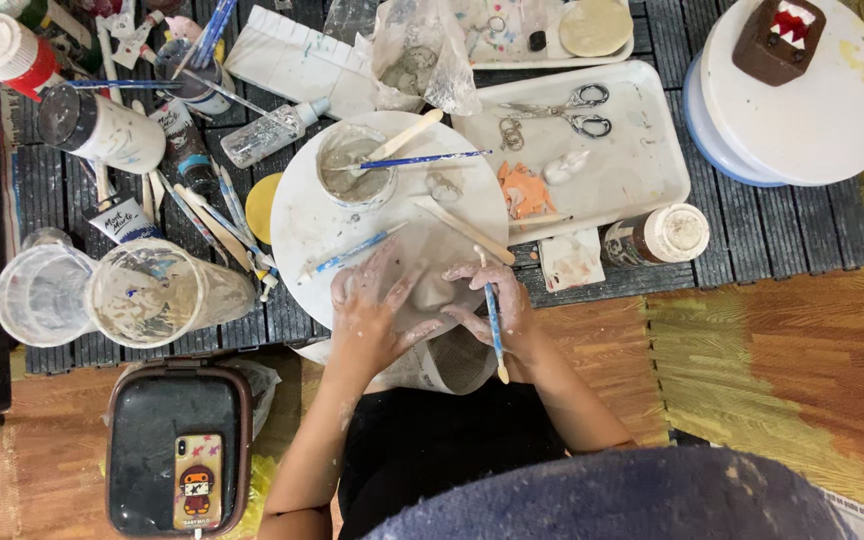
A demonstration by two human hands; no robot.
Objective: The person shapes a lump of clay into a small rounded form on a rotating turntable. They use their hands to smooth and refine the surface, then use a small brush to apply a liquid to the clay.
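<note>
Pressing into a pale clay piece (439, 295) on the near edge of the round white board (352, 225), the left hand (372, 315) lies flat with fingers spread, while the right hand (497, 305) curls against the clay, its grip pinching a blue-handled brush (493, 320). Wet slip coats both hands, so the brush could likely slide loose and mar the clay. Farther back, a second brush (422, 159) balanced across the slip cup (355, 165) might roll off if the board is nudged.
</note>
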